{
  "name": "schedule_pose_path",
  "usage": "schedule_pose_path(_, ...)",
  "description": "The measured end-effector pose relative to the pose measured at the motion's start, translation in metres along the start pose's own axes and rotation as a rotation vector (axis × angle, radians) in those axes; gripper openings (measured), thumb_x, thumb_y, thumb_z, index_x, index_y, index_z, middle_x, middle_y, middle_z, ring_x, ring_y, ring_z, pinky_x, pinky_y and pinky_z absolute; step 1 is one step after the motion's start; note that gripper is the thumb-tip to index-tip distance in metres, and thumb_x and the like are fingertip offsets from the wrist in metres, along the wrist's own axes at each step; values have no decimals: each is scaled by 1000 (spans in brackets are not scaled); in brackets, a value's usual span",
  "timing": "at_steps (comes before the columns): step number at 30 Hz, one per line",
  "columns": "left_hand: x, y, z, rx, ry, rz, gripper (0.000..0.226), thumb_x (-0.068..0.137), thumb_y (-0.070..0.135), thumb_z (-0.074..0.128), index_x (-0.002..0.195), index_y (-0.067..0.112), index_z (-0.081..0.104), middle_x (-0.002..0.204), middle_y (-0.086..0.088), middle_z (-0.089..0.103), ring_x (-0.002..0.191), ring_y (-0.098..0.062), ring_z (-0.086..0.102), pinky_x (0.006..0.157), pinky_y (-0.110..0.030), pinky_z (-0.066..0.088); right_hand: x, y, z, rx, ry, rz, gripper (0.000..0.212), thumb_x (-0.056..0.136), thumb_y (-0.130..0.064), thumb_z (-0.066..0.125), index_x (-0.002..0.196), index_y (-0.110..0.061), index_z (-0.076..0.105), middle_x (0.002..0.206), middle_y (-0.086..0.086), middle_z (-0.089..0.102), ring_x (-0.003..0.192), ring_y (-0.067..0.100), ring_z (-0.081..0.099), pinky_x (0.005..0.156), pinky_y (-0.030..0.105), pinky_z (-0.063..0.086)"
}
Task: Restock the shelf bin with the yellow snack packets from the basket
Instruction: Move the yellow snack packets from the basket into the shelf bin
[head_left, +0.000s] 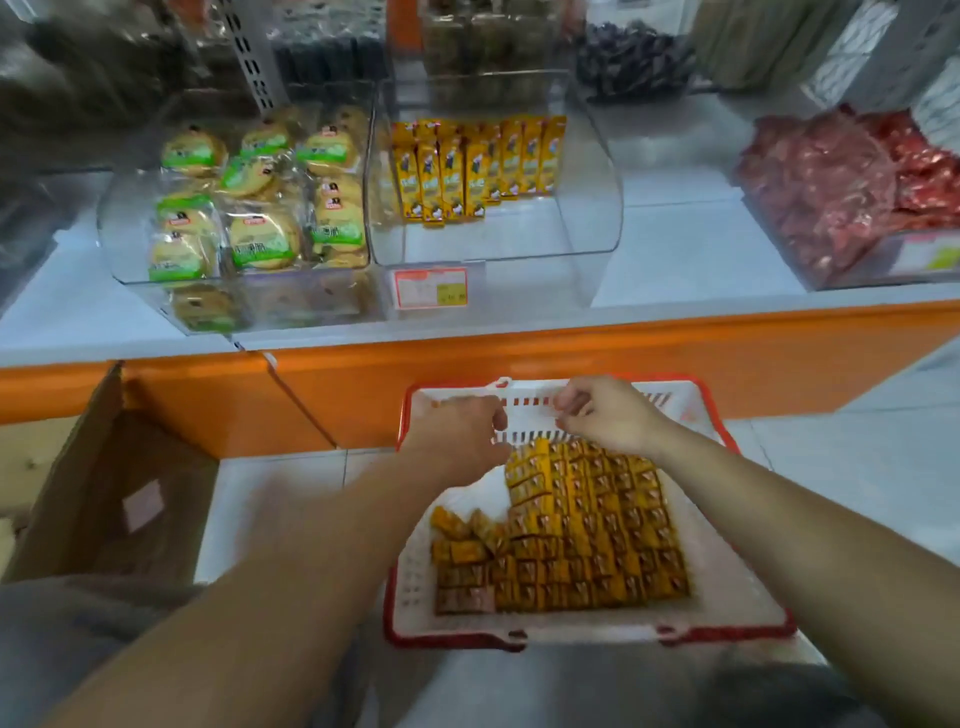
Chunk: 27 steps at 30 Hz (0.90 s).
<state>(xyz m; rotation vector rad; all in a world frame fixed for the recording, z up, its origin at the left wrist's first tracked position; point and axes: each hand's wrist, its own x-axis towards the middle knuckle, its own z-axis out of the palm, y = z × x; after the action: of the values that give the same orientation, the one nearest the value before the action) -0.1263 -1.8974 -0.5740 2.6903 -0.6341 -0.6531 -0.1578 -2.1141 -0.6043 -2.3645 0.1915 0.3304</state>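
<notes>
Loosely curled, empty, left hand (457, 431), right hand (608, 415), yellow snack packets (576, 535) just beneath, in basket (727, 597)

Orange-edged white shelf (675, 254), pale tiled floor (862, 467).

This is a shop. A price tag (430, 287) is stuck on a clear bin (587, 171) of yellow snack packets (470, 166), with a shopping basket (587, 635) below the tag.

Basket (587, 635) on the floor before the shelf (675, 260), snack packets (587, 535) filling its right side. Up on the shelf, the shelf bin (587, 197) holds a packet row (470, 166) at its back, cookie bin (119, 244) just left; cardboard box (93, 483) left of the basket.
</notes>
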Motion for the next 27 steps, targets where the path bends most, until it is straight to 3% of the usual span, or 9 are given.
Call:
schedule_pose_path(3, 14, -21, 58, -55, -106, -119, 36, 92, 39, 67, 122, 21, 59, 124, -3, 65, 106, -23, 61, 91, -36, 52, 6, 36, 45, 13, -102, 67, 15, 83, -20, 76, 94, -24, 67, 95, -1, 69, 93, 19, 67, 88, 37, 53)
schedule_pose_path(8, 25, -59, 148, -65, -215, -248, 46, 94, 33, 62, 134, 13, 51, 133, -12, 55, 119, -31, 55, 94, -39, 49, 7, 68, 117, -49, -267, 66, 27, 82, -26, 73, 108, -17, 67, 112, 5, 70, 105, 25, 65, 77, 20, 48)
schedule_pose_path(11, 29, -75, 180, 19, -192, -260, 61, 89, 40, 69, 139, 12, 48, 137, -15, 51, 123, -36, 52, 97, -44, 48, 12, 78, 145, -233, -354, -25, 56, 81, -43, 71, 133, -24, 58, 136, 1, 60, 122, 23, 56, 94, 31, 46)
schedule_pose_path(14, 32, -86, 198, 99, -169, -265, 76, 81, 45, 75, 142, 13, 43, 145, -16, 43, 128, -40, 43, 98, -46, 44, 16, 89, 160, -379, -414, -110, 77, 76, -57, 71, 143, -27, 47, 145, 1, 49, 131, 25, 45, 102, 42, 44)
schedule_pose_path(17, 39, -91, 206, 116, -172, -253, 73, 78, 58, 72, 133, 15, 51, 130, -14, 59, 119, -38, 51, 91, -44, 44, 20, 99, 167, -596, -469, -190, 91, 70, -67, 71, 147, -31, 39, 151, -2, 42, 139, 25, 33, 106, 49, 40)
schedule_pose_path(20, 45, -90, 210, -1, -207, -268, 75, 74, 66, 74, 132, 22, 55, 124, -8, 64, 113, -35, 57, 88, -42, 48, 23, 106, 167, -658, -504, -244, 96, 68, -69, 72, 149, -33, 34, 152, -5, 39, 140, 24, 28, 105, 50, 36)
schedule_pose_path(23, 45, -88, 218, -163, -293, -291, 89, 74, 65, 77, 147, 29, 43, 133, -9, 54, 116, -33, 58, 89, -41, 52, 23, 109, 167, -630, -485, -244, 98, 68, -67, 74, 150, -32, 32, 153, -5, 39, 141, 24, 26, 107, 51, 33)
schedule_pose_path(27, 48, -88, 224, -159, -279, -318, 88, 73, 69, 76, 147, 35, 42, 131, -9, 51, 116, -32, 58, 86, -41, 52, 25, 107, 168, -561, -467, -192, 96, 72, -61, 77, 151, -30, 33, 150, -2, 44, 141, 25, 28, 108, 49, 34)
